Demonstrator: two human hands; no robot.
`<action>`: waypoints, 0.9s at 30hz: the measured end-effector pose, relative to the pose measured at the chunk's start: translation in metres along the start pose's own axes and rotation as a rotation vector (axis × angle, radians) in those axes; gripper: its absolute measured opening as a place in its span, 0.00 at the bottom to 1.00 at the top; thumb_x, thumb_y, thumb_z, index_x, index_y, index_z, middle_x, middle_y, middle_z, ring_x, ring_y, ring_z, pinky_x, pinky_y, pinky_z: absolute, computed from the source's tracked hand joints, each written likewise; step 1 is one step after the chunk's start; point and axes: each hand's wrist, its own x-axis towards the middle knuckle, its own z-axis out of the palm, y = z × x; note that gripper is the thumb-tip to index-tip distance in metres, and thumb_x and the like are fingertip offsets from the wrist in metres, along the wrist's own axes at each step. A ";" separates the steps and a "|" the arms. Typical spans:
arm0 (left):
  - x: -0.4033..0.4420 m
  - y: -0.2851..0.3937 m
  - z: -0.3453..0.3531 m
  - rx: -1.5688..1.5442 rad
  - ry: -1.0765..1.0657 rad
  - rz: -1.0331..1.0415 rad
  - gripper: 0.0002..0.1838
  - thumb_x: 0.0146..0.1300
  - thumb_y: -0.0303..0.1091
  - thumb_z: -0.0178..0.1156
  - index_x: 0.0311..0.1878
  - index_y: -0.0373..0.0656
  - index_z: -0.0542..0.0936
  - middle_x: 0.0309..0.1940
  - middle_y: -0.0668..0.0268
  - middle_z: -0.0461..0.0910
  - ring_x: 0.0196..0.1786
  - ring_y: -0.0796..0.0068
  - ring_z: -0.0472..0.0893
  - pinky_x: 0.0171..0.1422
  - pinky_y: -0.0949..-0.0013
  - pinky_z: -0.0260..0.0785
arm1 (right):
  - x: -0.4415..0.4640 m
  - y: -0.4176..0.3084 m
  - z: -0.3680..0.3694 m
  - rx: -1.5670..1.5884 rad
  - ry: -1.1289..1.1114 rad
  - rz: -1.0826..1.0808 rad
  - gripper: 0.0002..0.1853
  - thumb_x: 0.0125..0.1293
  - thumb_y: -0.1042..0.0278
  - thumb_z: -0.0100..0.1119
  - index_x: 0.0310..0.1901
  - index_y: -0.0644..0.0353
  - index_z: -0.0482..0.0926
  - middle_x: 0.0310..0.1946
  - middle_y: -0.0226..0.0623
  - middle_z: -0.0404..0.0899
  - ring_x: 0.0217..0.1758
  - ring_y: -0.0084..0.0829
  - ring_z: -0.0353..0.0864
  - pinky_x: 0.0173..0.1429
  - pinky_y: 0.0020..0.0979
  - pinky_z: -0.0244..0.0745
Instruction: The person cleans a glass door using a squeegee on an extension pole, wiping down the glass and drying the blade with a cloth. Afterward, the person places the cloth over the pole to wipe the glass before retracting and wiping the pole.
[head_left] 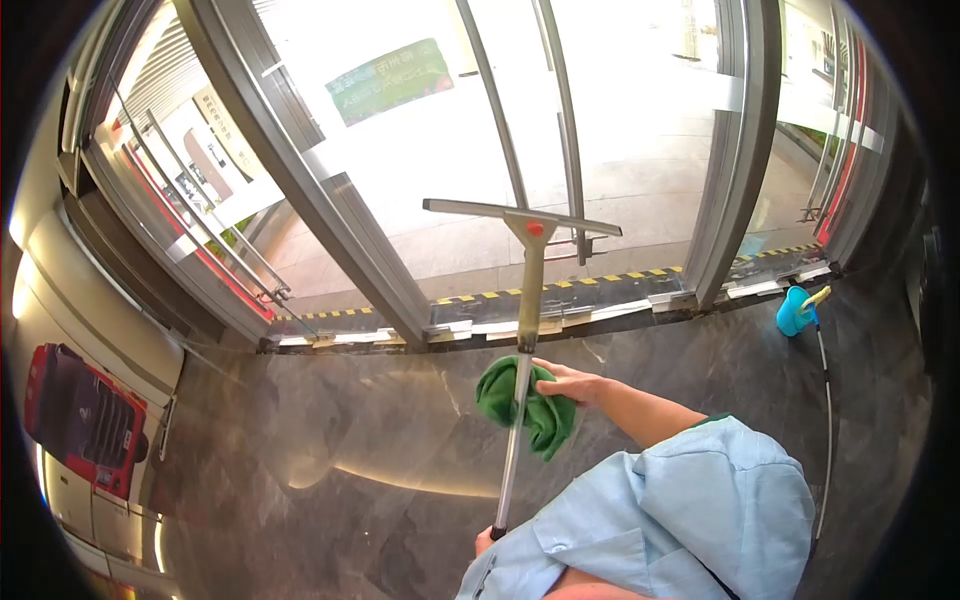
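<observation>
A long-handled window squeegee [530, 285] slants up in front of me, its wide blade raised before the glass doors. My left hand [486, 541] is closed around the lower end of its metal pole, with most of the hand cut off by my light blue shirt. Higher up, my right hand [568, 383] is closed on a bunched green cloth [550, 420]. The cloth lies around or against the pole just below the squeegee's grip; whether the fingers also press on the pole I cannot tell.
Glass doors [640, 150] with metal frames and long handles stand ahead. White strips and black-and-yellow tape [560, 284] run along the threshold. On the right is a blue bucket [795, 312] with a yellow item, beside a long pole [826, 400]. A red-framed display [85, 420] stands left.
</observation>
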 end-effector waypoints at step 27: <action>0.135 0.403 0.193 0.010 -0.079 0.545 0.14 0.58 0.36 0.71 0.29 0.42 0.74 0.19 0.75 0.73 0.20 0.85 0.71 0.26 0.76 0.67 | -0.154 -0.199 -0.198 0.012 0.423 -0.611 0.37 0.49 0.80 0.50 0.66 0.60 0.66 0.59 0.42 0.73 0.59 0.34 0.75 0.63 0.35 0.72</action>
